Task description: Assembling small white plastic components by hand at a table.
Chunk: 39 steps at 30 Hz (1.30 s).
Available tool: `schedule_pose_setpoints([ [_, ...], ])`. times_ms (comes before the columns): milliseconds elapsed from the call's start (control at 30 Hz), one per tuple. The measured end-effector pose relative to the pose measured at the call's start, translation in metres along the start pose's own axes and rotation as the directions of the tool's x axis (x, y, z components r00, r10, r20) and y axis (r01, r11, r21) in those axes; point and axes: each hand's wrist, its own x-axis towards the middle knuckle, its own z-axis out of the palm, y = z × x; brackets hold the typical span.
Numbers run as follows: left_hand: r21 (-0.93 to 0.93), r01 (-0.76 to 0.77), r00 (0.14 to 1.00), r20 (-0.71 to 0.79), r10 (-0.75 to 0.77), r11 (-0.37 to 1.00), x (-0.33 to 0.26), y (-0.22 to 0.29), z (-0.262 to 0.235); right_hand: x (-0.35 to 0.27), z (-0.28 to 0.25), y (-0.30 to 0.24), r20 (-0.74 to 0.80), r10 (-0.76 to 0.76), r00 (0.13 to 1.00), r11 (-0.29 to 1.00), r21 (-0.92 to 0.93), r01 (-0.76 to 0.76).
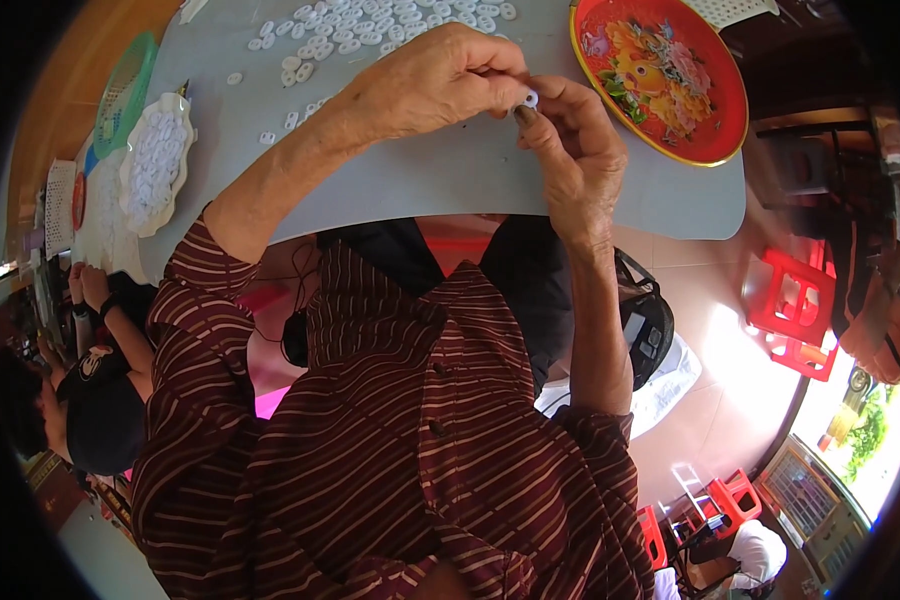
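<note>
My left hand point(440, 85) and my right hand point(578, 150) meet above the grey table point(390, 185). Between their fingertips is a small white oval piece with a hole point(531, 98). The right thumb and fingers pinch it from one side, while the closed left fingers grip at its other edge, partly covering it. Many similar white oval pieces point(375, 24) lie loose on the far part of the table, beyond my left hand. A few more small white pieces point(291, 120) lie beside my left forearm.
To the right stands a round red tray point(738, 120) with a floral pattern. A scalloped white dish point(183, 175) heaped with white pieces and a green mesh basket point(120, 98) are at the left. Another person point(105, 400) sits there. Red stools point(792, 300) stand on the floor.
</note>
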Motion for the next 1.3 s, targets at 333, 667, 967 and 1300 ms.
schedule_pose_setpoints([
  [333, -0.054, -0.073, 0.967, -0.247, 0.058, 0.996, -0.012, -0.017, 0.03, 0.0, 0.0, -0.004, 0.005, 0.034, 0.999, 0.999, 0.036, -0.034],
  [667, -0.093, -0.021, 0.975, -0.222, -0.001, 0.995, -0.014, -0.022, 0.03, -0.001, 0.0, 0.0, 0.075, 0.038, 0.996, 0.999, 0.006, -0.038],
  [967, -0.105, -0.119, 0.962, -0.258, 0.089, 0.987, -0.013, -0.027, 0.035, -0.003, 0.001, 0.008, 0.044, -0.03, 0.999, 0.998, -0.046, 0.032],
  [1300, -0.102, -0.122, 0.963, -0.251, 0.093, 0.987, -0.015, -0.028, 0.037, -0.004, 0.005, 0.007, 0.029, -0.077, 0.997, 0.981, -0.174, 0.081],
])
